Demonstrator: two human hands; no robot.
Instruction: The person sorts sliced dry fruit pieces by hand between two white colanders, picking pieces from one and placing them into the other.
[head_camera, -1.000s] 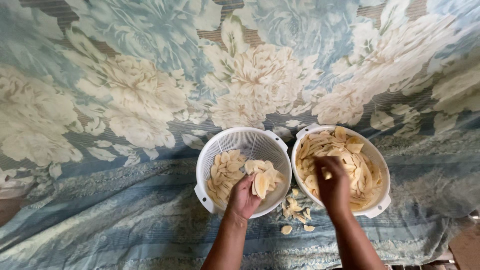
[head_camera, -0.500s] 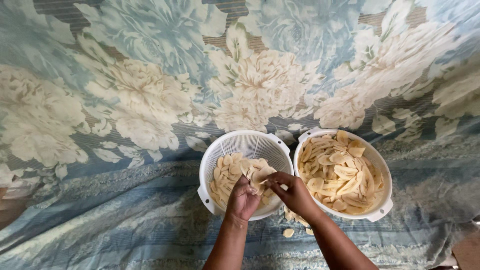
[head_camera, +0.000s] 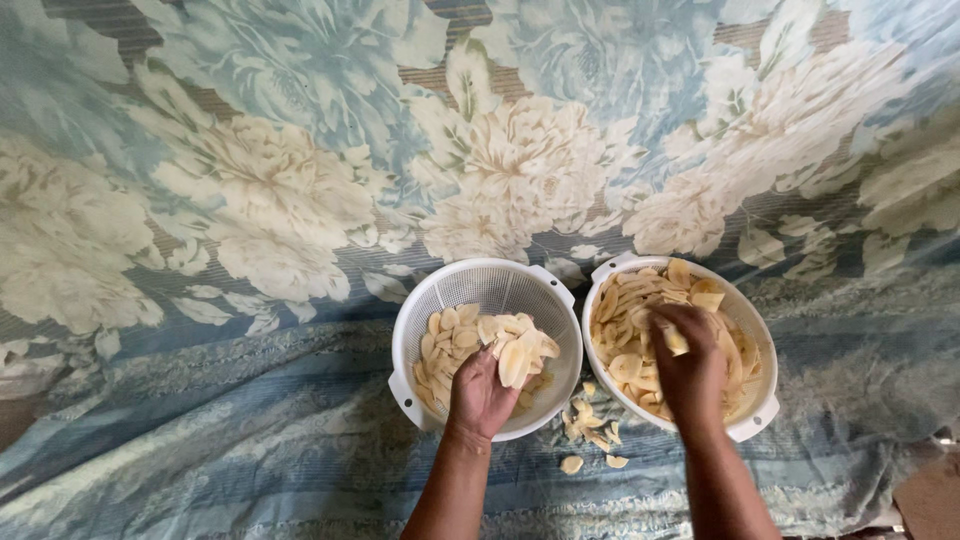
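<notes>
Two white perforated baskets stand side by side on a flowered cloth. The left basket (head_camera: 462, 286) holds a thin layer of pale slices. Over it my left hand (head_camera: 481, 393) grips a fanned stack of slices (head_camera: 521, 352). The right basket (head_camera: 752, 416) is fuller, heaped with pale yellow slices (head_camera: 628, 335). My right hand (head_camera: 688, 368) reaches into that heap, fingers closed around a slice (head_camera: 676, 341).
Several loose slices (head_camera: 590, 432) lie on the cloth between and in front of the baskets. The blue and cream flowered cloth (head_camera: 250, 200) covers the whole surface, with a folded band along its near side. A brown corner (head_camera: 930, 495) shows at bottom right.
My right hand has moved from the left basket, where it met my left hand, back into the right basket. My left hand still holds its stack.
</notes>
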